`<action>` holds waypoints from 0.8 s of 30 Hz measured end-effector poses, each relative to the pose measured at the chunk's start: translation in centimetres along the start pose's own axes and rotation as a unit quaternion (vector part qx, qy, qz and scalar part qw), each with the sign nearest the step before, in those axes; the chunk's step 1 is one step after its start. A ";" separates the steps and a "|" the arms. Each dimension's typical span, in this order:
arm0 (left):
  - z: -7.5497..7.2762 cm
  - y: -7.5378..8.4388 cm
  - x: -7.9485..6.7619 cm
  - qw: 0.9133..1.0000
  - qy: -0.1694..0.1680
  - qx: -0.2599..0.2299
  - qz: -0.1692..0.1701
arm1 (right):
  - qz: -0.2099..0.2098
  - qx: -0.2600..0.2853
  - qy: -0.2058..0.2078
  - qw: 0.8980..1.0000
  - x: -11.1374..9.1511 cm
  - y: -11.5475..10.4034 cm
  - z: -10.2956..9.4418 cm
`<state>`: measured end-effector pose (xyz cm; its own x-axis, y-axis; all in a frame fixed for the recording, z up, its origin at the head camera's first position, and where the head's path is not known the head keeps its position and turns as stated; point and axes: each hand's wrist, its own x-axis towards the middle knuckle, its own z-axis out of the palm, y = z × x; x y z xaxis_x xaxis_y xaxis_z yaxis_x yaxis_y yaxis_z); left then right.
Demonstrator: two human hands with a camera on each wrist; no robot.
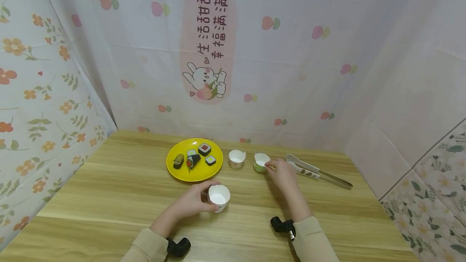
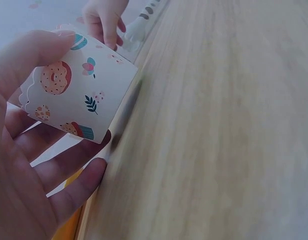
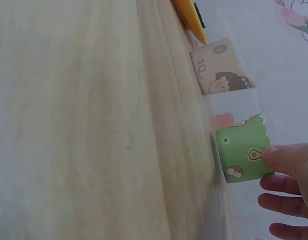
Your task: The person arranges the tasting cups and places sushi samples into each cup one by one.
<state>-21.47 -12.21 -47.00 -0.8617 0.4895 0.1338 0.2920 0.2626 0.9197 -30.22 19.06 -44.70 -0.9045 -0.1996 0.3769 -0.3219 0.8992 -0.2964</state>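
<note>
My left hand grips a white paper baking cup, its mouth facing up. The left wrist view shows doughnuts and a cupcake printed on this cup's side, with the thumb across it and the fingers on the other side. Whether its base touches the table cannot be told. Farther right, my right hand pinches the rim of a green paper baking cup, which stands upright on the table. Just left of the green one stands a beige paper baking cup with a printed figure, apart from both hands.
A yellow plate with several sushi pieces lies left of the cups. Metal tongs with a patterned white handle lie to the right of the right hand. Behind the wooden table hangs a printed curtain.
</note>
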 end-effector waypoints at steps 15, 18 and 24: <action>0.0 0.1 -0.1 1.000 0.004 -0.009 -0.007 | 0.002 -0.012 0.008 1.000 0.3 0.2 0.8; 0.0 0.1 -0.1 1.000 0.004 -0.008 -0.009 | 0.002 -0.010 0.004 1.000 0.4 0.3 0.8; 0.0 0.1 -0.1 1.000 0.002 -0.013 -0.011 | 0.000 -0.011 -0.001 1.000 0.4 0.3 0.8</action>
<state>-21.33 -12.20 -46.90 -0.8698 0.4801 0.1142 0.2615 0.2522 0.9317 -30.94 18.92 -45.32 -0.9048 -0.2003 0.3758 -0.3160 0.9074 -0.2771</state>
